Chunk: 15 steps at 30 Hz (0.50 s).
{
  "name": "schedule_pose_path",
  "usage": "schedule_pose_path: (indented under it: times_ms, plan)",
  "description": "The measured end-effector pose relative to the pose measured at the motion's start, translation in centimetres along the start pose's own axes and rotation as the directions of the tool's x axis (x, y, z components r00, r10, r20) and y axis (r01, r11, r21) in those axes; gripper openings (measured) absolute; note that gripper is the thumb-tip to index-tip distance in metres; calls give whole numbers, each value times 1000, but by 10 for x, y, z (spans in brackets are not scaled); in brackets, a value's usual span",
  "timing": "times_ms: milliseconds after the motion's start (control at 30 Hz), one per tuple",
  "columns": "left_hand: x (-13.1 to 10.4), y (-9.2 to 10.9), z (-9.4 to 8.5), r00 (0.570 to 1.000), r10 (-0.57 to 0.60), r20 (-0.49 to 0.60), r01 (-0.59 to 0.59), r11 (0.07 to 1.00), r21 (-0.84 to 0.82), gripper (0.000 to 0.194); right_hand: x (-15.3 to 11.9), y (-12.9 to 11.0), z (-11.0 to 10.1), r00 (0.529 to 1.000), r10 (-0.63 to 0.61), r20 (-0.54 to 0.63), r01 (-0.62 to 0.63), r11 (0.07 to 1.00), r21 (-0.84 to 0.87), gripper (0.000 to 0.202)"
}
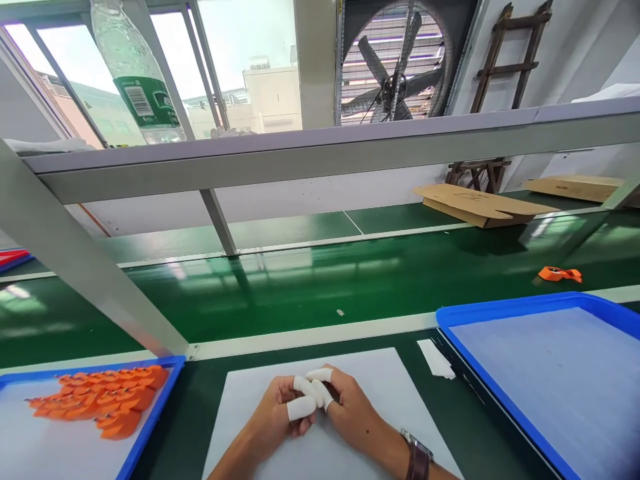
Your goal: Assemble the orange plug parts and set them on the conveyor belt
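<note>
My left hand [281, 415] and my right hand [353, 409] meet over a white sheet [367, 373] on the dark green table. White finger cots [302, 408] cover the thumb and a finger of each hand. The covered fingertips press together in the middle, and both hands are closed. Whatever lies between the fingertips, if anything, is hidden. On my right wrist is a watch [418, 455] with a dark strap.
Left, a blue-rimmed tray [150, 427] holds several orange pieces [113, 400]. Right stands another blue-rimmed tray [505, 400], beside white paper slips [436, 359]. One orange piece [560, 274] lies on the green belt [300, 287]. A bottle [140, 87] stands on the shelf bar [300, 157].
</note>
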State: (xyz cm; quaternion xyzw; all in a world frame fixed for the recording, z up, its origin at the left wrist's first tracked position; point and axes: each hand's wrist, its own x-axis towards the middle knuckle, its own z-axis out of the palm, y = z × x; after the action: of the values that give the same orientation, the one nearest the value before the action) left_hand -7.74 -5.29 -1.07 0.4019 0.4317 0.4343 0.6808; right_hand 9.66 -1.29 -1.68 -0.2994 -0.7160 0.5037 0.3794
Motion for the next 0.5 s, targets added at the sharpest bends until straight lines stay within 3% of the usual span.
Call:
schedule_pose_path:
  times_ms: [267, 500]
  plan:
    - [-2, 9, 7, 994, 71, 77, -72, 997, 4, 7, 0, -3, 0, 999, 11, -33, -10, 1000, 13, 36]
    - [1, 5, 7, 995, 71, 64, -72, 997, 10, 14, -2, -1, 1, 999, 29, -25, -29, 999, 26, 29]
